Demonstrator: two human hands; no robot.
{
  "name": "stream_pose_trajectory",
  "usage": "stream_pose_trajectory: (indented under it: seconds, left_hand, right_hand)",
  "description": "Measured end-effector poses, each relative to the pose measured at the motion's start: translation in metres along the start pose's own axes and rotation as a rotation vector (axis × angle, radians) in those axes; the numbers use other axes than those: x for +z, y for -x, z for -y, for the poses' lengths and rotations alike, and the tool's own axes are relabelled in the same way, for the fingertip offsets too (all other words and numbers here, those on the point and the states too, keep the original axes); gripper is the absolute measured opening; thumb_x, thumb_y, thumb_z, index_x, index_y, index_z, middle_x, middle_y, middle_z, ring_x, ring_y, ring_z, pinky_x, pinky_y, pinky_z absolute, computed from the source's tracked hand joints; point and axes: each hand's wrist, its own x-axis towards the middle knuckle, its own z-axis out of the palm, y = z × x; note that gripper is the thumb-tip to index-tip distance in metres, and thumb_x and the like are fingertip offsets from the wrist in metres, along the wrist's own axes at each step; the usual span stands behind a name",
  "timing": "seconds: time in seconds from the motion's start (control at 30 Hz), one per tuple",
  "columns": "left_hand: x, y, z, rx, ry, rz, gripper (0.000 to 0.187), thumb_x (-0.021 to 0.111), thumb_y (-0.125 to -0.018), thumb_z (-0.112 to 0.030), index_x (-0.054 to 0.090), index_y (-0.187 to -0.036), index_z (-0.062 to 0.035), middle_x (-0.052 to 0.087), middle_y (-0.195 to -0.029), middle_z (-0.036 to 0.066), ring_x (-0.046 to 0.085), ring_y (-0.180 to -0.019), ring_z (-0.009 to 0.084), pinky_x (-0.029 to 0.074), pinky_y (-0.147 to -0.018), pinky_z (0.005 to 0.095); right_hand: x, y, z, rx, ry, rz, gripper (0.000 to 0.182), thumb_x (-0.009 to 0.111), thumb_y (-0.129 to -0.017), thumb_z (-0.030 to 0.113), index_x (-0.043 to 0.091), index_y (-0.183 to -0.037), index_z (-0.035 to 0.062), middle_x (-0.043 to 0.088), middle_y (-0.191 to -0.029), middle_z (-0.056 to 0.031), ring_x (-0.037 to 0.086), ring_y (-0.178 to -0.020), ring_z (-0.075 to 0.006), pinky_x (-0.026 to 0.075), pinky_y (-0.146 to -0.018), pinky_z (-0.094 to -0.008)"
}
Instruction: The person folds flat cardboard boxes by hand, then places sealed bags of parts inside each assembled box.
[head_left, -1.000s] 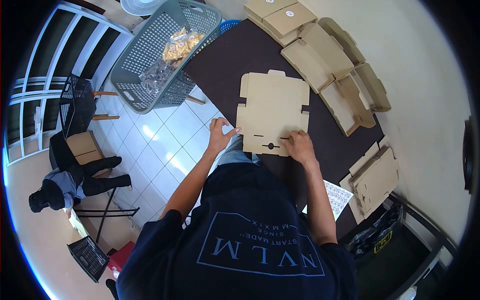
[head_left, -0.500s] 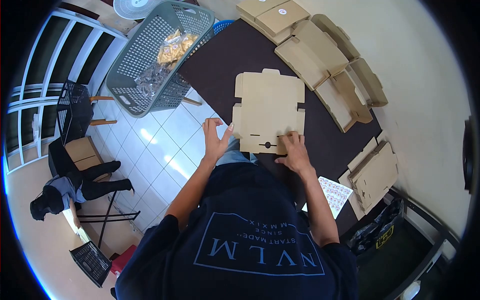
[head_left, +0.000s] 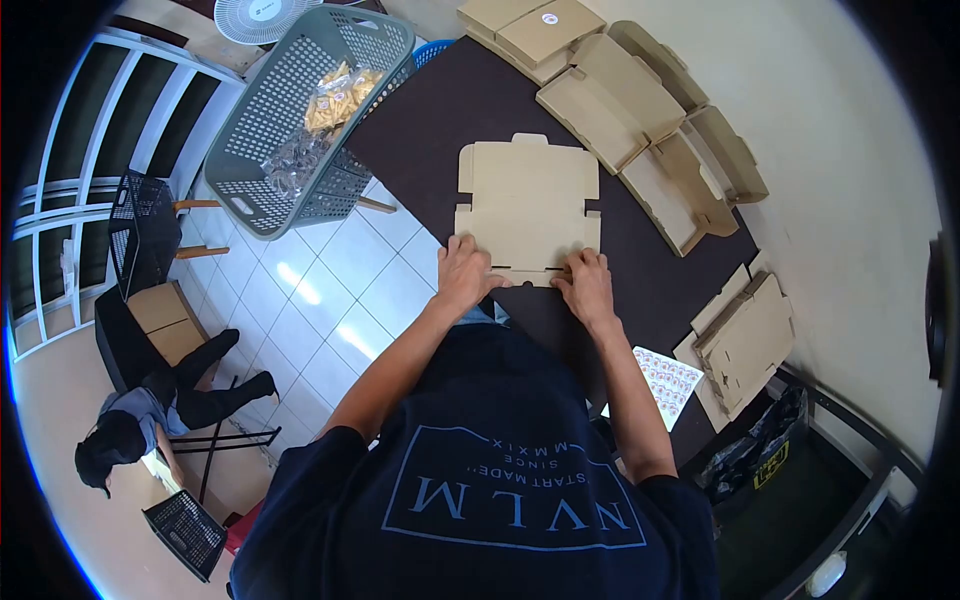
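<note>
Left hand point(head_left: 466, 276) moves in from beside the cardboard point(head_left: 528, 200) to its near left corner, matching the right hand point(head_left: 586, 288), which sits at the near right corner. Between them the near strip, flat half a second ago, looks shorter and seems to be tilting up at its crease; a fold appears to be under way. Each grip is narrow, thumb and fingers holding the edge of the cardboard, which lies on the dark counter point(head_left: 420, 150) in front of the wearer, just beside the open boxes point(head_left: 610, 95).

Writing on the navy shirt point(head_left: 510, 490), upside down to the camera, reads "NVLM", "START MADE" and "SINCE MMXIX". Round marks fill a white sheet point(head_left: 665, 385) near the right forearm, too small to read, as is the round sticker point(head_left: 550, 19) on a closed box point(head_left: 540, 38). Yellow lettering on a black bag point(head_left: 755, 435) is unclear.
</note>
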Motion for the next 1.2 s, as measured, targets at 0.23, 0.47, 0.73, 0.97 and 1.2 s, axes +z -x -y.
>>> stream_pose_trajectory:
  seconds: [0.23,0.47,0.73,0.97,1.2]
  left_hand:
    - [0.003,-0.008,0.0,-0.091,-0.05,-0.018,0.059,0.088,-0.055,-0.043,0.067,-0.095,-0.0047,0.051,-0.108,0.011,0.046,-0.104,0.029,0.038,-0.08,0.0436]
    - [-0.003,-0.003,0.009,-0.059,-0.002,-0.012,0.056,0.088,-0.056,-0.042,0.059,-0.091,-0.0094,0.046,-0.104,0.009,0.044,-0.101,0.0291,0.038,-0.079,0.0438]
    - [-0.004,-0.007,0.023,0.042,0.07,-0.019,0.057,0.091,-0.056,-0.032,0.049,-0.088,-0.0111,0.042,-0.098,0.011,0.043,-0.095,0.0316,0.04,-0.077,0.0404]
    - [-0.003,-0.01,0.046,0.199,0.171,0.018,0.056,0.092,-0.053,-0.03,0.051,-0.086,-0.0098,0.043,-0.098,0.01,0.044,-0.093,0.0312,0.042,-0.078,0.0435]
    - [-0.009,-0.008,0.039,0.19,0.102,0.028,0.05,0.09,-0.057,-0.029,0.054,-0.087,-0.0108,0.045,-0.101,0.009,0.046,-0.096,0.0301,0.041,-0.079,0.0428]
  right_hand:
    - [-0.008,-0.01,-0.003,0.017,-0.008,0.089,0.045,0.087,-0.064,0.024,0.065,-0.097,0.0051,0.058,-0.113,-0.0133,0.054,-0.108,-0.0359,0.05,-0.088,-0.0483]
    - [-0.009,-0.013,-0.012,0.03,-0.025,0.097,0.046,0.089,-0.061,0.024,0.063,-0.093,0.0038,0.057,-0.113,-0.0132,0.056,-0.105,-0.0362,0.051,-0.087,-0.0468]
    - [-0.015,-0.016,-0.029,0.078,-0.171,0.19,0.038,0.087,-0.065,0.013,0.058,-0.087,0.0006,0.057,-0.104,-0.0154,0.061,-0.094,-0.0387,0.052,-0.083,-0.0465]
    - [-0.019,-0.021,-0.042,-0.019,-0.2,0.243,0.04,0.086,-0.063,0.009,0.056,-0.089,0.0019,0.058,-0.104,-0.0152,0.061,-0.097,-0.0369,0.052,-0.082,-0.0451]
    - [-0.024,-0.021,-0.036,-0.02,-0.121,0.241,0.036,0.084,-0.066,0.009,0.056,-0.088,0.0022,0.057,-0.1,-0.0138,0.062,-0.094,-0.0361,0.052,-0.081,-0.0446]
